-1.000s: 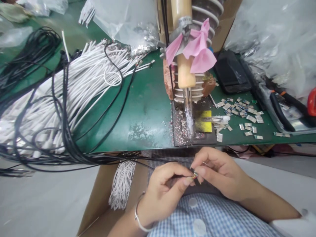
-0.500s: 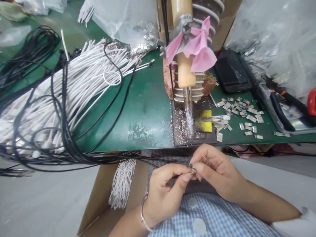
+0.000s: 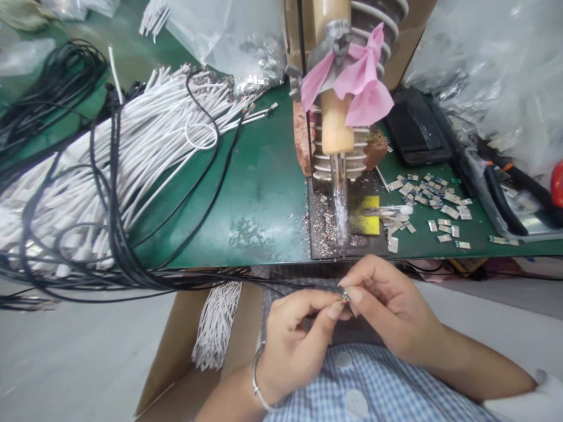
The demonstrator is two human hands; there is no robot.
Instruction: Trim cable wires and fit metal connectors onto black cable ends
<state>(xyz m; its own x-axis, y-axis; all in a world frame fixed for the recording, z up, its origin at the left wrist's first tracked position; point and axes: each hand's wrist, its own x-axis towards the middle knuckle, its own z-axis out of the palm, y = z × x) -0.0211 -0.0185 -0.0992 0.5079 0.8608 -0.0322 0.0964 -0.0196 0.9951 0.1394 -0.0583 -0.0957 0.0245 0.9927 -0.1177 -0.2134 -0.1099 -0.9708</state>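
Observation:
Between thumb and forefinger, my left hand (image 3: 292,334) pinches a black cable close to its stripped end. Tiny coloured wires (image 3: 345,299) fan out there, with red, yellow and green showing. My right hand (image 3: 391,308) is closed at those wires, thumb and forefinger meeting at their tips; its fingers partly hide the contact. Both hands are just below the table edge, over my lap. Above them a soldering iron (image 3: 338,126) with a wooden handle and pink cloth tied on points down, its whitish tip over a solder-spattered dark plate (image 3: 321,231).
A yellow sponge (image 3: 373,226) lies on the plate, near scattered small metal connectors (image 3: 449,212). White cables (image 3: 145,140) and black cables (image 3: 116,205) cover the left. A black phone (image 3: 417,129) and pliers (image 3: 504,196) are at right. A cardboard box (image 3: 171,351) stands below.
The table and tools sit slightly further right and higher in the picture. My hands keep nearly the same grip; the coloured wires show a little more between my fingertips.

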